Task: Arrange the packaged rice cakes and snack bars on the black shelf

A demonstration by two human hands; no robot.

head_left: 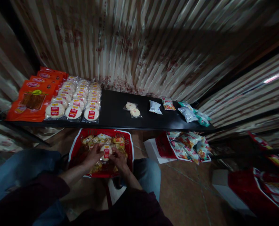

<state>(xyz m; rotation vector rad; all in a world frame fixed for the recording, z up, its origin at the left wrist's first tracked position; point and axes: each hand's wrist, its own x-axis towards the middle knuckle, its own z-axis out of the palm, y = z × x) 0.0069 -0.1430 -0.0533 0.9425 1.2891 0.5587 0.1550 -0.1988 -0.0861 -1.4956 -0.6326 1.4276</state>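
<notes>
Between my two hands, over a red shopping basket (76, 150), is a round white rice cracker pack (105, 152) with a red label facing up. My left hand (93, 157) grips it from the left side, and my right hand (118, 159) has its fingers closed on the right edge. Under the hands, the basket holds several small gold-wrapped packs (119, 140). On the black shelf (113, 103) ahead stand rows of matching cracker packs (73, 111), their labels facing me. Two loose pale cracker packs (135, 112) lie farther right on the shelf.
Orange snack bags (35, 97) stand at the shelf's left end. White snack bags (155, 107) and green ones (201, 117) lie toward its right. Another red basket (163, 146) full of snack bags sits below, and a third red basket (245, 188) is at far right. Pleated curtain (134, 44) hangs behind.
</notes>
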